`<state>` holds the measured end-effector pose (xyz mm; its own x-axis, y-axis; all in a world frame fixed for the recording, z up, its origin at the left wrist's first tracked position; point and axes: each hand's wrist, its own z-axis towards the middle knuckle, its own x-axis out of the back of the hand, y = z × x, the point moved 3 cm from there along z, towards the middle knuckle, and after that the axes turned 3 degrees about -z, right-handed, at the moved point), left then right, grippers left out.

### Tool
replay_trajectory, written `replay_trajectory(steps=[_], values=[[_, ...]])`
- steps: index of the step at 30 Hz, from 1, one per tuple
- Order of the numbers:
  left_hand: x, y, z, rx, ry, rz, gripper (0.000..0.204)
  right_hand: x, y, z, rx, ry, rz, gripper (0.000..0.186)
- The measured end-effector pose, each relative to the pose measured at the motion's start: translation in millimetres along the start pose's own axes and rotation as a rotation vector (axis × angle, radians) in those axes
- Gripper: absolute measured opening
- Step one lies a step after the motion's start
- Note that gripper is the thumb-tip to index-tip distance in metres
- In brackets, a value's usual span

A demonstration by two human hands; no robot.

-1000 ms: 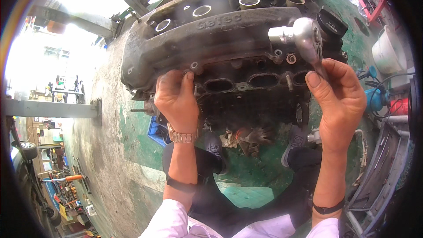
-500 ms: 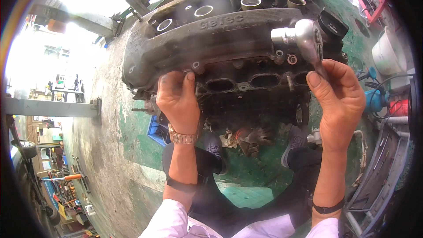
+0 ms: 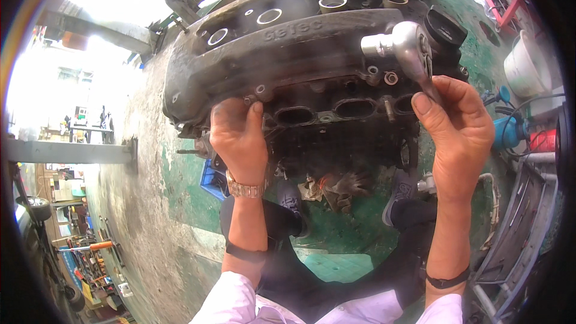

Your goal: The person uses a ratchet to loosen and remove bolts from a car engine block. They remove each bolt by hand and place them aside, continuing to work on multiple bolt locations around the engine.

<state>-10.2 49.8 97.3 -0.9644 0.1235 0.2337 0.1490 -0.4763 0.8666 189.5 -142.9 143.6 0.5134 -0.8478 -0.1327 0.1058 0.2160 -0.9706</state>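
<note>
A dark, grimy engine (image 3: 282,51) with a valve cover on top stands in front of me. At the cover's near left edge, my left hand (image 3: 239,141) is closed, thumb and fingers pinched on the head of a small bolt (image 3: 249,100); its shank is hidden. My right hand (image 3: 457,129) grips the handle of a ratchet wrench (image 3: 413,51) near the engine's right end. The ratchet head points up, and a silver socket (image 3: 378,45) on it faces left, held above the cover and apart from the bolt.
Grey work gloves (image 3: 349,183) and a blue crate (image 3: 213,179) lie on the green floor below the engine. To the right are a white bucket (image 3: 528,63), a blue tool (image 3: 510,135) and a metal tray rack (image 3: 510,222). A grey beam (image 3: 72,149) juts in from the left.
The whole view has shifted slightly, so the engine sits a little further left. My left thumb has slid slightly down the bolt head, showing more of it. The ratchet stays in my right hand.
</note>
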Motion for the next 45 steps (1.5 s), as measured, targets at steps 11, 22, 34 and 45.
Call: replay_trajectory(steps=[11, 22, 34, 45], values=[[2.6, -5.2, -0.1, -0.034, 0.003, -0.07, 0.024, -1.2, -1.1, 0.0, -0.002, -0.004, 0.011, 0.018], [-0.6, -0.6, 1.2, -0.063, 0.008, -0.051, 0.023, -0.1, -1.3, 0.3, 0.0, 0.011, -0.008, 0.017], [-1.1, -0.1, 2.7, -0.104, 0.05, -0.004, 0.018, 0.6, -1.4, 1.2, -0.016, 0.02, 0.057, 0.018], [-1.3, -10.2, 2.4, -0.013, 0.029, -0.16, 0.017, 4.6, -2.3, 3.7, -0.034, 0.022, 0.088, 0.018]])
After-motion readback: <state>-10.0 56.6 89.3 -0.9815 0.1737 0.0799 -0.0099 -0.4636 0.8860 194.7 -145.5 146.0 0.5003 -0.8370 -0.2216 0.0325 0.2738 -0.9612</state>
